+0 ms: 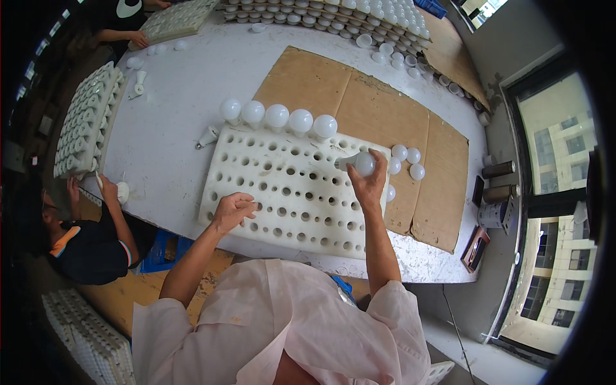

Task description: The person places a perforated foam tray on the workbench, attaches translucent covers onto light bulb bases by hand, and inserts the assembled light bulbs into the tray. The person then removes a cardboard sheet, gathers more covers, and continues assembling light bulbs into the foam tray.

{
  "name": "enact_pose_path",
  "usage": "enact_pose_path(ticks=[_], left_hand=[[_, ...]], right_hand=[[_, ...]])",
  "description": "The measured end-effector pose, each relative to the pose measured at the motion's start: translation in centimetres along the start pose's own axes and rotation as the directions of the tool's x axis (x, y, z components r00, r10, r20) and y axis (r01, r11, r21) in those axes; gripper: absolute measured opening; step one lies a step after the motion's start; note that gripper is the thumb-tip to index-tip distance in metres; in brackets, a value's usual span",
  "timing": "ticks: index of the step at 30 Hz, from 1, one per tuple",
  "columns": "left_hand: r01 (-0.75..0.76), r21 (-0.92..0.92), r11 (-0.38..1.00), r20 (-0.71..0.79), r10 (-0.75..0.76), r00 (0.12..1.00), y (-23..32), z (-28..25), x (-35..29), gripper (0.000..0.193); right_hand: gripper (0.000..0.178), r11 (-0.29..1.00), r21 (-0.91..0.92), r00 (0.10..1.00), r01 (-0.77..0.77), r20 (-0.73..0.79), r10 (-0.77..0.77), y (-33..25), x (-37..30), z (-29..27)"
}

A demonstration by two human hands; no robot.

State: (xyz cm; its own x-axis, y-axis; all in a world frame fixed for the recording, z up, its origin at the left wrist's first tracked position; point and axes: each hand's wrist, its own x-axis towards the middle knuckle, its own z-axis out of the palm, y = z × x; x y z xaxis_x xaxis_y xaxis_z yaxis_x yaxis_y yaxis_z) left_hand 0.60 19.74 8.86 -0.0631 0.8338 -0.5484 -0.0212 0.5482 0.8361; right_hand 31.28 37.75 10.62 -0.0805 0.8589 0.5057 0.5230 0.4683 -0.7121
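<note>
A white foam tray point(282, 221) with rows of round holes lies in front of me. Over its right part, my right hand point(368, 183) grips a light bulb point(366, 164) by its white dome, with the base tilted to the left. Loosely curled over the tray's left side, my left hand point(234, 210) has its fingers apart and holds nothing. Several bulbs point(276, 116) with white domes stand in a row along the tray's far edge. Beside the far left corner, a bulb-like piece with a metal base point(208, 137) lies on its side.
Flat cardboard point(321, 80) covers part of the white table point(160, 122); several bulbs point(414, 156) rest on it at right. Stacked trays of bulbs point(333, 16) stand far back. Two people work at left, near a filled tray point(86, 122). Dark cylinders point(499, 169) stand near the window.
</note>
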Motion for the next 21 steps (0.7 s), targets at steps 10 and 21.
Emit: enact_pose_path(ticks=[10,21], left_hand=[[0.043,0.571,0.82,-0.588,0.372,0.718,-0.9,-15.0,10.7,0.048],[0.113,0.748,0.654,-0.435,0.354,0.828,-2.3,-19.5,21.6,0.058]], right_hand=[[0.069,0.919,-0.392,0.949,-0.027,0.279,0.147,3.9,5.9,5.6],[0.04,0.874,-0.2,0.891,-0.442,-0.206,0.404,12.3,-5.4,-7.5]])
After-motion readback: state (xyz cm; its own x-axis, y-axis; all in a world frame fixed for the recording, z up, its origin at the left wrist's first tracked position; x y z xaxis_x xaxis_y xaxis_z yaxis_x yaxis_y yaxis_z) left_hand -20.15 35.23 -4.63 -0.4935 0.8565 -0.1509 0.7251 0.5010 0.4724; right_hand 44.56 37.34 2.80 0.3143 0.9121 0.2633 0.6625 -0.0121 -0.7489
